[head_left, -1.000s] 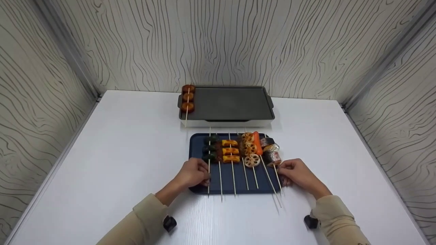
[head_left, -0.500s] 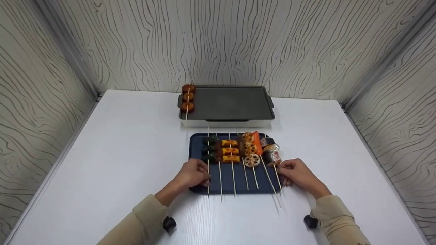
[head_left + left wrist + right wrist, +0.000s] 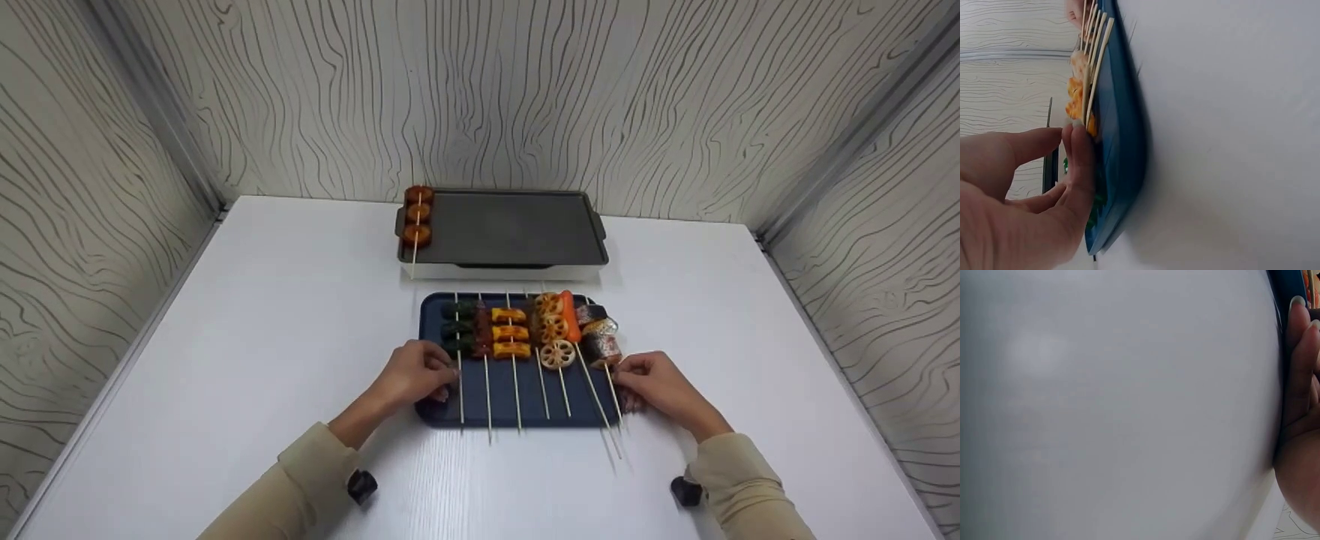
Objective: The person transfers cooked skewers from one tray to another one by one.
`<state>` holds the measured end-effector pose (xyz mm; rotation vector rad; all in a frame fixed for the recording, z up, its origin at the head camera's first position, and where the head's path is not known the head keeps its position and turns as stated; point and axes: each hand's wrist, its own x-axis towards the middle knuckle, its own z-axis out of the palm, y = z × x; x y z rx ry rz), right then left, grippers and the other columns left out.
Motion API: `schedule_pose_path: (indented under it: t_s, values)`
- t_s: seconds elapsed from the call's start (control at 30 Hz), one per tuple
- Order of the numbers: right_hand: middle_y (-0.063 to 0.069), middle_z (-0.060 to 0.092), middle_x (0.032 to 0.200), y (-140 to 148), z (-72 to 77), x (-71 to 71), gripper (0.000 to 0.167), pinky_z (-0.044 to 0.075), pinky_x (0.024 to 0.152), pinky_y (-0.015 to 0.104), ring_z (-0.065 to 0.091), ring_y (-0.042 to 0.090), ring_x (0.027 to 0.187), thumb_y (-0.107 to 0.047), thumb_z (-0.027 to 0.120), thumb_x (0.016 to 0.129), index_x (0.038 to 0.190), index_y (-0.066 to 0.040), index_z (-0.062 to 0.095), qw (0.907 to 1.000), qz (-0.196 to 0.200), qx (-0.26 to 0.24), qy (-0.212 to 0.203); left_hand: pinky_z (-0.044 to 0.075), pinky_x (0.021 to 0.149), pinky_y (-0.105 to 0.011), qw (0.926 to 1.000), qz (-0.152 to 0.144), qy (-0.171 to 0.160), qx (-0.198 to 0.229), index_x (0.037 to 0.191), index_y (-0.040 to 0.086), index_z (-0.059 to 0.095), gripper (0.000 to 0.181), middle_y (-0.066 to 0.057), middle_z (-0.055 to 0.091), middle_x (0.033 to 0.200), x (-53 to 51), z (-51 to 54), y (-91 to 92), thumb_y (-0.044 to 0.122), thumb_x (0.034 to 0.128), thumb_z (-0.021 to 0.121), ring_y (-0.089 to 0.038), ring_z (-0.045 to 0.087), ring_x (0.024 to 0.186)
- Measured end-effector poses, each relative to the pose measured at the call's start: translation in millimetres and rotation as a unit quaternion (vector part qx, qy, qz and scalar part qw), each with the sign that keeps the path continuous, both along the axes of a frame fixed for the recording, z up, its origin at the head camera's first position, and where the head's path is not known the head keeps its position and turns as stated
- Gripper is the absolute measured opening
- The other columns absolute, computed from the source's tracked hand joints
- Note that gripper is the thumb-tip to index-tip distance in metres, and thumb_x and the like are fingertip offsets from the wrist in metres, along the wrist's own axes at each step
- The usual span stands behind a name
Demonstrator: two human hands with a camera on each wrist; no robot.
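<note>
In the head view a navy tray (image 3: pixel 495 409) holds several skewers side by side. Leftmost lies a skewer of dark green pieces (image 3: pixel 458 330); my left hand (image 3: pixel 415 372) has thumb and fingertips together at its bare stick. The left wrist view shows that hand (image 3: pixel 1044 191) bent over the tray's edge, fingertips against a stick. My right hand (image 3: pixel 660 386) holds the tray's right edge, close to the fish skewer (image 3: pixel 601 346). In the right wrist view its fingers (image 3: pixel 1302 363) lie against the tray's side; the thumb is out of sight.
Behind the tray stands a dark griddle (image 3: pixel 510 225) with a skewer of three round brown slices (image 3: pixel 418 214) along its left side. The tray also bears yellow pieces (image 3: pixel 511 333), lotus root slices (image 3: pixel 557 354) and an orange sausage (image 3: pixel 568 315). Patterned walls enclose the white table (image 3: pixel 300 300).
The green skewer has come down onto the tray, its far tip now nearer me. My left hand has shifted slightly left and away from me. The right hand stays in place.
</note>
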<state>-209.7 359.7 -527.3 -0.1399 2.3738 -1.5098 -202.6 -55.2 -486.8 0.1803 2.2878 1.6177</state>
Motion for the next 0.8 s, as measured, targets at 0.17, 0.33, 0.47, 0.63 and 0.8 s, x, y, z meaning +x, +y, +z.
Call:
schedule_pose_path:
  t_s: [0.17,0.33,0.47,0.63,0.8]
  values:
    - [0.003,0.064,0.068,1.2,0.6,-0.4,0.019,0.051,0.051,0.026,0.059,0.010,0.052,-0.007,0.063,0.097,0.097,0.011,0.070,1.0000,-0.004,-0.002,-0.001,0.056,0.063,-0.033,0.9974,0.011,0.055,-0.046,0.108,-0.005,0.068,0.021,-0.012,0.071,0.090,-14.3,21.3,-10.0,0.009,0.0933,0.072,-0.019,0.068,0.066]
    - [0.003,0.064,0.067,1.2,0.7,-1.1,0.018,0.051,0.051,0.026,0.059,0.010,0.052,-0.006,0.064,0.096,0.097,0.011,0.070,1.0000,-0.008,-0.001,0.000,0.051,0.066,-0.032,0.9858,0.022,0.129,-0.105,0.110,-0.001,0.068,0.022,-0.010,0.070,0.097,-34.6,51.1,-20.6,0.013,0.0934,0.072,-0.017,0.065,0.073]
    - [0.003,0.063,0.065,0.9,1.1,-1.9,0.017,0.050,0.051,0.025,0.057,0.009,0.051,-0.006,0.065,0.095,0.096,0.010,0.071,0.9999,-0.007,0.007,0.006,0.054,0.076,-0.041,0.9748,0.034,0.161,-0.150,0.120,-0.001,0.066,0.030,-0.016,0.067,0.111,-50.1,73.2,-26.7,0.016,0.0953,0.071,-0.027,0.066,0.089]
    - [0.003,0.063,0.065,1.6,2.0,-1.6,0.018,0.050,0.050,0.025,0.058,0.010,0.051,-0.006,0.064,0.096,0.097,0.011,0.070,1.0000,-0.006,0.000,0.000,0.052,0.086,-0.048,0.9602,0.063,0.175,-0.208,0.124,-0.005,0.063,0.036,-0.020,0.063,0.120,-78.7,85.2,-30.7,0.018,0.0971,0.068,-0.033,0.063,0.104]
    - [0.002,0.063,0.063,-0.5,0.8,-0.4,0.018,0.051,0.049,0.025,0.059,0.009,0.049,-0.007,0.064,0.097,0.098,0.010,0.071,1.0000,-0.006,-0.005,-0.005,0.052,0.084,-0.045,0.9566,0.080,0.157,-0.232,0.118,-0.011,0.064,0.032,-0.023,0.065,0.113,-112.2,76.8,-37.2,0.014,0.0976,0.066,-0.032,0.062,0.100]
